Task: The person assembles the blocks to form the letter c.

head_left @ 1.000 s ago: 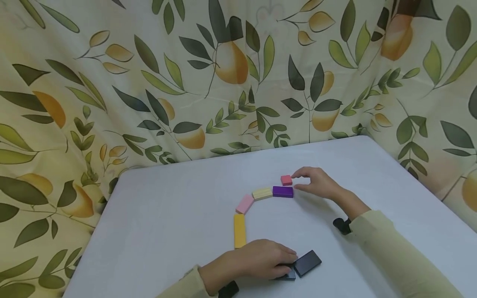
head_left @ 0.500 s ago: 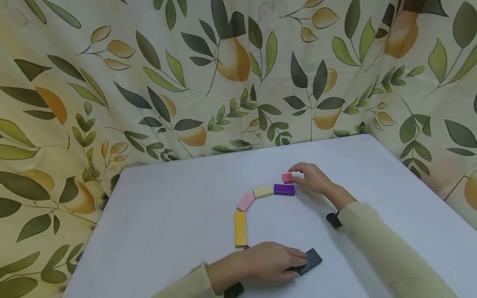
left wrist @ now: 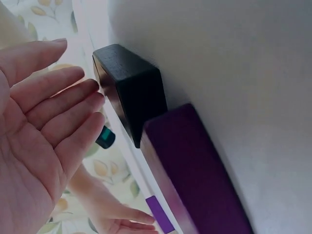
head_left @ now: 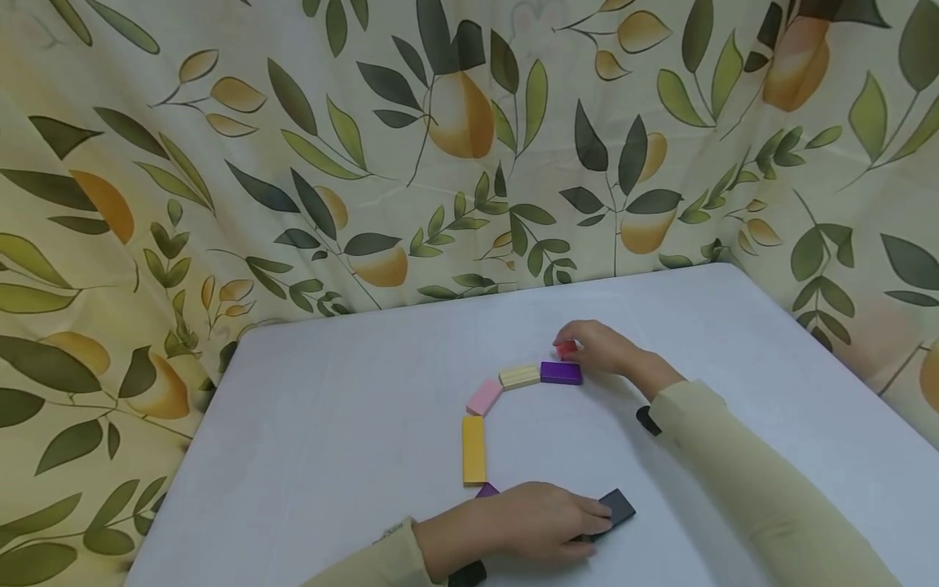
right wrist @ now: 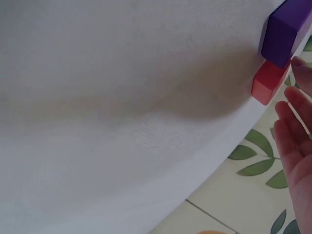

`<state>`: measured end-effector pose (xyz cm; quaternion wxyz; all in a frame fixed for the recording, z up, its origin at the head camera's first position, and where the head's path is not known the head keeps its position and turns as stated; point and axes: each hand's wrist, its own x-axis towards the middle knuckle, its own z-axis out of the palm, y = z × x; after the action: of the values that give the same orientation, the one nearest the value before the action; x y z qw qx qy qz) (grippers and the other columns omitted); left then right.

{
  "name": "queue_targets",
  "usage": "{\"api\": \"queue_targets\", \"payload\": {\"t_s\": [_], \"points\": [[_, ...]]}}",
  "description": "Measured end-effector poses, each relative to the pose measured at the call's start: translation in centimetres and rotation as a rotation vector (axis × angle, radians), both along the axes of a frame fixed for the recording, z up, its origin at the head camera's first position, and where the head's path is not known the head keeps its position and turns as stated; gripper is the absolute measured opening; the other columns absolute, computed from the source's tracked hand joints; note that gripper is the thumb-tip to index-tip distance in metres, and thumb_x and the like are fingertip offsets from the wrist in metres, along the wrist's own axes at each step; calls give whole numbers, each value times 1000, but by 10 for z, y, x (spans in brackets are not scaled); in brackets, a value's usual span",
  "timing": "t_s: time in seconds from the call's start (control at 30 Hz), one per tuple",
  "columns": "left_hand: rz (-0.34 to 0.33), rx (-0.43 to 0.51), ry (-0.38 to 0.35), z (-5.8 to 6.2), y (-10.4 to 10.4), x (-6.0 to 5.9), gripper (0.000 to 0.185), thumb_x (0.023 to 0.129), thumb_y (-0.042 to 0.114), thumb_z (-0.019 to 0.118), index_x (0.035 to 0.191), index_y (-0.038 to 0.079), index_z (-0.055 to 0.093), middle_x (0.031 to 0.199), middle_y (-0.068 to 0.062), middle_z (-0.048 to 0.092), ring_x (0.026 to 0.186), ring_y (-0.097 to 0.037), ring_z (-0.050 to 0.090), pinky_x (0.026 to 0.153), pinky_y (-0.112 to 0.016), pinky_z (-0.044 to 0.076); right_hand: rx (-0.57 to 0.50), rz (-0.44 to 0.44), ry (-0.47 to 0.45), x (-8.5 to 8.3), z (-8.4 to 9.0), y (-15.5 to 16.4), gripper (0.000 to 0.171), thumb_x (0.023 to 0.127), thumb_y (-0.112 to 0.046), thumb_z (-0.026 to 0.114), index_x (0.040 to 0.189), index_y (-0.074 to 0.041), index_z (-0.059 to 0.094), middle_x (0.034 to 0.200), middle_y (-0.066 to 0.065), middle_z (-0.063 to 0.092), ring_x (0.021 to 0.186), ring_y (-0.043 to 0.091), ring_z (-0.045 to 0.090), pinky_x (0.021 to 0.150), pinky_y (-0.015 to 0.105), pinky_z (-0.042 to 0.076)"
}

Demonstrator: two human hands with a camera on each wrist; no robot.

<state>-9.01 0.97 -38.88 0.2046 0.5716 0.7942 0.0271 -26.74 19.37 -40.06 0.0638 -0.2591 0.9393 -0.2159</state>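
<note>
In the head view my right hand (head_left: 597,346) has its thumb and index finger around a small red block (head_left: 565,349), just behind a purple block (head_left: 561,372). The right wrist view shows the thumb and index fingertips right at the end of that red block (right wrist: 269,80). My left hand (head_left: 539,522) lies low over the near end of the row, its fingertips overlapping a black block (head_left: 618,507). In the left wrist view, the left hand (left wrist: 44,126) has its fingers extended beside the black block (left wrist: 131,83), which stands against a dark purple block (left wrist: 195,165).
The blocks form a curved row on the white table (head_left: 330,432). A cream block (head_left: 519,377), a pink block (head_left: 485,397) and a yellow block (head_left: 473,450) lead from the far purple one towards me. A leaf-and-fruit patterned curtain (head_left: 308,122) hangs behind the table.
My right hand has moved left and its fingers have come around the red block. My left hand has slid right, partly covering the black block and uncovering a purple corner beside the yellow block.
</note>
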Motion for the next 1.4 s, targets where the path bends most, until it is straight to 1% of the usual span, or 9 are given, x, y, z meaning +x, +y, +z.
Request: {"api": "queue_targets", "payload": {"t_s": [0.07,0.2,0.4,0.57,0.7,0.87,1.0,1.17,1.4], "points": [[2,-6,-2,0,0,0,40,87,37,41,125,24,41,127,18,34,111,11,25,87,-11,25,33,28,11,-1,0,0,19,76,-5,61,94,-5,64,98,9,57,95,27,50,82,42,37],[-2,-7,-6,1,0,0,41,86,40,39,124,25,42,126,18,34,111,11,26,87,-11,26,68,32,8,-3,-1,2,17,75,-6,62,92,-5,64,98,10,57,95,28,50,82,43,37],[-12,-7,-6,-1,0,1,39,86,41,39,121,25,45,126,18,35,110,11,28,86,-11,27,55,-15,-42,-5,-6,4,16,76,-8,61,92,-6,65,92,6,59,92,25,51,81,42,37],[-14,-6,31,-2,-3,-1,36,86,41,40,118,25,49,125,18,36,108,11,30,84,-11,29,62,-59,-51,-2,-5,8,18,77,-12,61,94,-6,65,89,4,60,88,23,52,79,41,38],[-18,-3,45,-4,-1,-1,37,86,41,39,118,25,48,125,18,36,108,11,30,84,-11,29,93,-98,-24,6,-5,23,20,76,-13,62,94,-5,65,88,5,60,86,24,52,78,42,38],[-12,-7,24,-6,2,1,37,86,40,39,119,26,48,125,19,36,108,13,28,84,-10,28,97,-113,-13,16,-9,42,21,75,-14,63,93,-4,65,86,5,60,84,25,52,76,42,39],[-5,-13,11,-5,3,2,36,86,40,40,119,26,47,125,20,35,108,13,29,84,-10,28,84,-130,-28,28,-8,51,21,74,-16,64,91,-3,65,83,4,60,82,25,52,75,43,40],[6,-27,6,-3,3,1,37,86,39,40,120,27,46,125,20,34,108,11,30,84,-11,29,74,-167,-27,45,-4,59,19,73,-17,66,88,-5,63,77,1,57,73,20,50,68,38,41],[5,-36,8,-4,3,3,35,87,37,42,120,27,46,125,20,34,107,12,30,84,-11,29,65,-187,-20,65,-5,62,20,70,-18,68,86,-7,63,73,-2,55,69,16,47,64,34,42]]}}
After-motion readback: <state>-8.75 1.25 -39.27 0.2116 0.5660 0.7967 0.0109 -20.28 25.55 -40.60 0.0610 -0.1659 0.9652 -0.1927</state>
